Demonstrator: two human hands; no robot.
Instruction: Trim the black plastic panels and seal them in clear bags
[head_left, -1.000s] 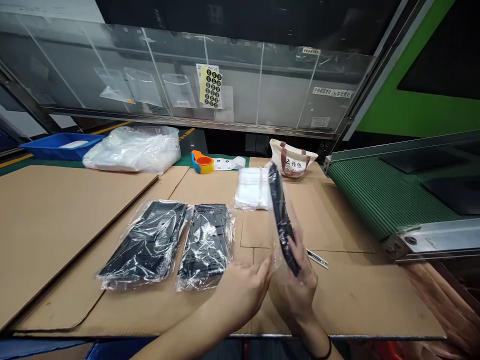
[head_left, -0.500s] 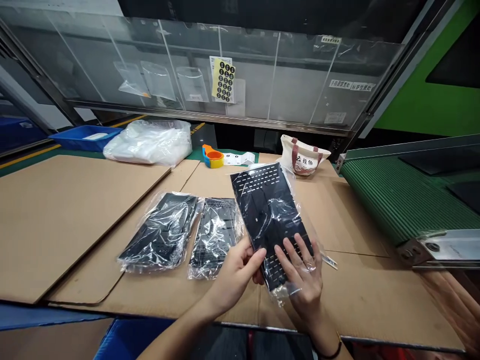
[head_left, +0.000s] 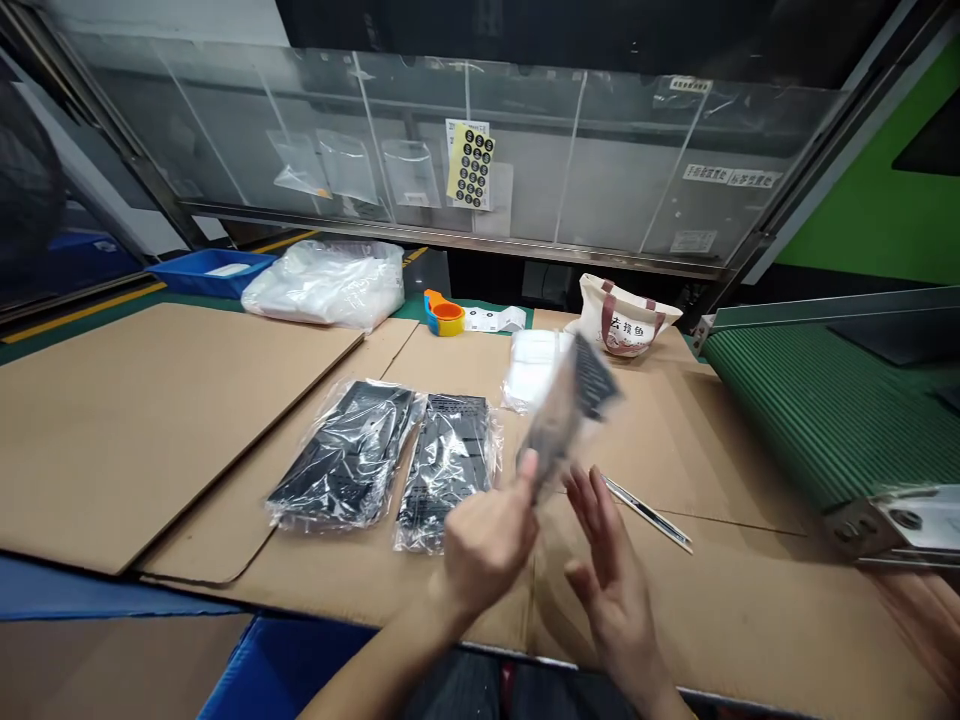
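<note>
My left hand (head_left: pixel 487 545) is closed around the lower edge of a black slotted panel in a clear plastic bag (head_left: pixel 570 405), which is tilted up and smeared by motion. Just right of the panel's lower end, my right hand (head_left: pixel 611 570) has its fingers stretched out and holds nothing. Two more bagged stacks of black panels lie to the left: a wider bagged stack (head_left: pixel 349 450) and a narrower bagged stack (head_left: pixel 448 465) close to my left hand. A slim cutter knife (head_left: pixel 649 513) rests on the cardboard beyond my right hand.
Behind the panel are a white plastic-wrapped pack (head_left: pixel 532 365) and a cloth bag (head_left: pixel 626 318). A tape dispenser (head_left: pixel 446 315), a heap of clear bags (head_left: pixel 326 285) and a blue tray (head_left: pixel 214 272) line the back. At right runs a green conveyor (head_left: pixel 810 400); another person's hand (head_left: pixel 926 610) shows below it.
The bagged panel has swung from facing me to nearly edge-on, still in my left hand. My right hand has come off its surface. The white pack and the knife show more fully.
</note>
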